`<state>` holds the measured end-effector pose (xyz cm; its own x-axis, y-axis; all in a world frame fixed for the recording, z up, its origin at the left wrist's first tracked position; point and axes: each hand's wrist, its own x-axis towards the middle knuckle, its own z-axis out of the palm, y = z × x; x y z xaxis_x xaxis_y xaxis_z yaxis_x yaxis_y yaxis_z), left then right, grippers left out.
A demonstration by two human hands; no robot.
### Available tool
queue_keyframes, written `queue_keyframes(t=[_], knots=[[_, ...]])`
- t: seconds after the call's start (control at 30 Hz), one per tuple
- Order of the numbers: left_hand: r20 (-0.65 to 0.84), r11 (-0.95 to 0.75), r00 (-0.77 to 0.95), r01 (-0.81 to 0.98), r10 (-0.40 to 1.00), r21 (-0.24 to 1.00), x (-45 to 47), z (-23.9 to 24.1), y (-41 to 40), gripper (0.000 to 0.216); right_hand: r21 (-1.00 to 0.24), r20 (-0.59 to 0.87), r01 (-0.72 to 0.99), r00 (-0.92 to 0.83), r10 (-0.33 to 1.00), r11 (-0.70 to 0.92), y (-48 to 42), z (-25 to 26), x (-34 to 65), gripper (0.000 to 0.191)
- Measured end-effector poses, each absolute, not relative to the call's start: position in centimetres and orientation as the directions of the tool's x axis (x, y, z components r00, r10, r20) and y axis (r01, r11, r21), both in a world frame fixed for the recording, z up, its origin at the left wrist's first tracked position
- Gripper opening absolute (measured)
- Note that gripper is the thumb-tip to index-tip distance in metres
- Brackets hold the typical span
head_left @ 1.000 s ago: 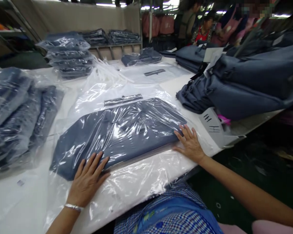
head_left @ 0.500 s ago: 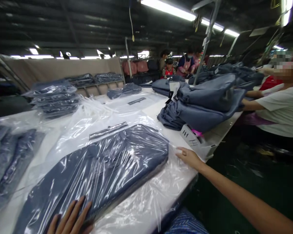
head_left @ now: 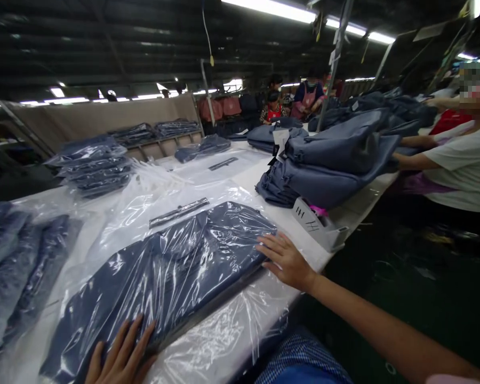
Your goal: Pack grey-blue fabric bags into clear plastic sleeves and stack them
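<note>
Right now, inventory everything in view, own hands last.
wrapped piece: one, dark blue, foreground
table: one, white, underneath
clear bags: several, whitish, beyond the piece
loose wrapped pieces: several, blue, far left
wrapped stack: one, blue, back left
shelf bundles: two, dark, back ledge
screen: one, beige, behind
unwrapped goods: several, blue, table's right
marked card: one, white, before those goods
ceiling lights: several, white, overhead
co-workers: several, mixed clothing, back and right
worn clothing: count unclear, blue, bottom
left hand: one, on the wrapped piece
right hand: one, at the piece's right end
</note>
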<state>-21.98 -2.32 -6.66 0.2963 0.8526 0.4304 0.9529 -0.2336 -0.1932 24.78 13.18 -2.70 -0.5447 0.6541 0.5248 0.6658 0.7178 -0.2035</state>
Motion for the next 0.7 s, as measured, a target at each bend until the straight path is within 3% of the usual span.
queue_keyframes(t=[0.1, 0.27, 0.37, 0.5, 0.7], knots=[[0.398, -0.234, 0.283, 0.958, 0.873, -0.167, -20.6, -5.4, -3.2, 0.06, -0.179, 0.434, 0.54, -0.707, 0.558, 0.823, 14.0, -4.1, 23.4, 0.056], [0.382, -0.128, 0.161, 0.986, 0.91, -0.111, -19.2, -5.2, -3.9, 0.057, -0.083, 0.456, 0.56, -0.714, 0.531, 0.824, 12.6, -6.9, 25.6, 0.058], [0.351, -0.108, 0.141, 0.988, 0.926, -0.112, -19.1, -5.4, -4.0, 0.06, -0.065, 0.436, 0.483, -0.773, 0.46, 0.873, 9.4, -6.5, 26.3, 0.053], [0.335, -0.103, 0.14, 0.987, 0.932, -0.126, -19.2, -5.3, -4.0, 0.061, -0.079, 0.334, 0.323, -0.883, 0.33, 0.943, 5.0, -6.1, 25.4, 0.07], [0.339, -0.111, 0.151, 0.985, 0.929, -0.136, -19.1, -5.2, -4.0, 0.062, -0.117, 0.549, 0.28, -0.781, 0.296, 0.953, 4.6, -6.3, 24.0, 0.028]])
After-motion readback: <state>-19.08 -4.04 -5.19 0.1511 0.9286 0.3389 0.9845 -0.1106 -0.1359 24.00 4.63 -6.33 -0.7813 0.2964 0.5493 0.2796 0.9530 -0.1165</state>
